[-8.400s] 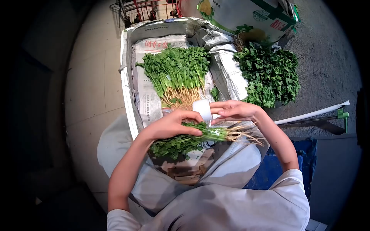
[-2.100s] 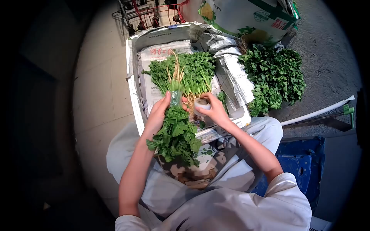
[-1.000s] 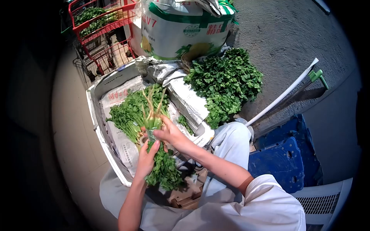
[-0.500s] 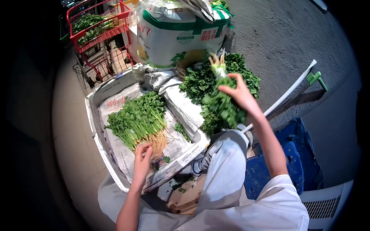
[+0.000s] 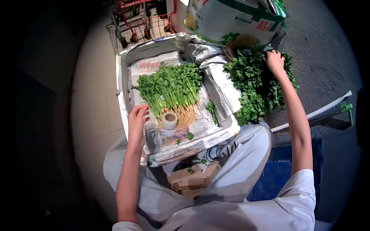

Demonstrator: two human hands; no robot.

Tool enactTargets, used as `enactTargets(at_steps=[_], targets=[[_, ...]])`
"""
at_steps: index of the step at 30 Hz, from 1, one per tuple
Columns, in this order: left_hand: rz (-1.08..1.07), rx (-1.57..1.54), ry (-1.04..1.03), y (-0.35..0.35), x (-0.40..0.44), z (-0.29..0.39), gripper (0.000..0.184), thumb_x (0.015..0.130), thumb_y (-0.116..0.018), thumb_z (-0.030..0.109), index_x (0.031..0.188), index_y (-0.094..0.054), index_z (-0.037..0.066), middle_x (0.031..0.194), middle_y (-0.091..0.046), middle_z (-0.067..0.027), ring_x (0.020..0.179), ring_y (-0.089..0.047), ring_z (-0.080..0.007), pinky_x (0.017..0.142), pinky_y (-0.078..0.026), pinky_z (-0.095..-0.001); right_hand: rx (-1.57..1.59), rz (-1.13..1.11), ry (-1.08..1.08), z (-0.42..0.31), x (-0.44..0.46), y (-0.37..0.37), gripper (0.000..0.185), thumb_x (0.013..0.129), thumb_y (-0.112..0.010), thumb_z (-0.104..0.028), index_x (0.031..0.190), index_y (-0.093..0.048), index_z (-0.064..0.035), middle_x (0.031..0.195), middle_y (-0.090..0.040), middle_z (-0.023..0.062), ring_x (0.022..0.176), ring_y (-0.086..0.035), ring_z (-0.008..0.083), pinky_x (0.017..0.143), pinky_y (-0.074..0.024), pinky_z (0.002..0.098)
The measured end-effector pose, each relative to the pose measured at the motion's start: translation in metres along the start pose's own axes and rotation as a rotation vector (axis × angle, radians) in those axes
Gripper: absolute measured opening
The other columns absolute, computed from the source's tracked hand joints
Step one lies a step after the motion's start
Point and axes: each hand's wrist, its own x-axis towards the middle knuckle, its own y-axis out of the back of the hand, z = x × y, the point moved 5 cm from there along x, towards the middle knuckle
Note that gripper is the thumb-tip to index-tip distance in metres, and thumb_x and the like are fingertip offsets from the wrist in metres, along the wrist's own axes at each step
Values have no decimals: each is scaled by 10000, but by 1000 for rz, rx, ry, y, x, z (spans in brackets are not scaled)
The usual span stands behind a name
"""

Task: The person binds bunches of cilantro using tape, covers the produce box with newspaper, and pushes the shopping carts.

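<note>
Coriander-like greens (image 5: 173,84) with thin stems and pale roots lie spread on newspaper in the box (image 5: 120,96). A roll of clear tape (image 5: 169,121) rests by their roots. Just left of the roll, my left hand (image 5: 138,121) hovers with fingers loosely bent and apart, holding nothing I can see. On my right, a heap of darker leafy bunches (image 5: 250,84) lies beside the box. My right hand (image 5: 275,62) touches the heap's far side, fingers spread over the leaves. The bunch under it cannot be told from the rest.
A large printed white bag (image 5: 235,27) stands behind the box and heap. Beyond the box is a red-trimmed cart (image 5: 156,17). To the right are a white pole (image 5: 312,111) and a blue plastic piece (image 5: 273,173). Cardboard (image 5: 194,179) lies between my legs.
My right hand has carried a bunch with white stem ends away to the heap's far side. My left hand has drawn back from the roots, and the tape roll is now visible. The view has shifted.
</note>
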Motion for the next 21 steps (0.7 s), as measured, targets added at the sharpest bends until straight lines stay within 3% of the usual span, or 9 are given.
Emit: enactTargets(at_steps=[3, 4, 7, 9, 10, 11, 12, 14, 21], targets=[[33, 57, 45, 6, 5, -10, 187, 860, -505, 211, 956, -557, 59, 951, -550, -26, 894, -496, -112, 761, -410, -258, 100, 590, 184, -39, -39, 43, 263, 797, -581, -203, 1008, -578, -45, 1062, -516, 149, 1024, -467, 293, 841, -376, 431], [40, 102, 67, 7, 8, -15, 180, 853, -515, 209, 950, -558, 64, 941, -549, -23, 890, -495, -107, 749, -412, -253, 258, 639, 254, -58, -60, 60, 230, 803, -571, -179, 984, -573, -38, 1047, -519, 140, 1007, -473, 285, 848, -376, 397], [-57, 458, -16, 8, 39, -41, 141, 810, -546, 122, 931, -558, 50, 894, -559, -41, 768, -534, -117, 670, -429, -251, 814, 415, 428, -125, -119, 65, 157, 807, -564, -138, 901, -581, -13, 930, -564, 131, 914, -529, 249, 816, -414, 363], [-109, 615, -64, 9, 60, -59, 138, 797, -545, 85, 928, -557, 42, 889, -569, -61, 748, -547, -133, 663, -433, -257, 1329, -371, 388, -193, -164, 18, 178, 832, -549, -173, 915, -591, -21, 880, -601, 123, 817, -564, 196, 745, -466, 308], [-156, 774, -205, 5, 65, -56, 183, 756, -537, 36, 939, -549, 45, 903, -559, -88, 783, -542, -192, 682, -440, -288, 1313, -564, 414, -221, -190, 20, 222, 826, -564, -198, 923, -583, 0, 861, -607, 141, 780, -573, 197, 701, -477, 293], [-210, 936, -349, 0, 68, -50, 243, 715, -530, -12, 950, -541, 48, 917, -550, -115, 818, -538, -252, 701, -447, -320, 1340, -547, 509, -249, -211, 6, 296, 814, -584, -240, 987, -570, 0, 919, -600, 158, 806, -568, 208, 714, -475, 333], [-212, 945, -345, 1, 70, -48, 243, 715, -530, -12, 950, -541, 48, 917, -550, -115, 818, -538, -252, 701, -447, -320, 1252, -308, 595, -269, -230, 7, 342, 783, -625, -249, 1031, -554, -24, 938, -586, 148, 841, -569, 240, 723, -476, 354], [-312, 1217, -784, -12, 59, -37, 313, 651, -528, -51, 941, -547, 65, 932, -514, -108, 876, -502, -288, 732, -439, -339, 1154, -341, 584, -295, -247, 8, 404, 729, -674, -239, 1047, -518, -46, 978, -494, 186, 893, -506, 331, 768, -424, 392], [-593, 1522, -1027, -20, 58, -64, 238, 707, -493, 104, 924, -590, 116, 951, -483, -36, 947, -468, -189, 784, -400, -306, 1093, -139, 537, -311, -257, -13, 333, 668, -700, -157, 934, -561, -14, 1082, -415, 217, 981, -447, 364, 769, -456, 403]])
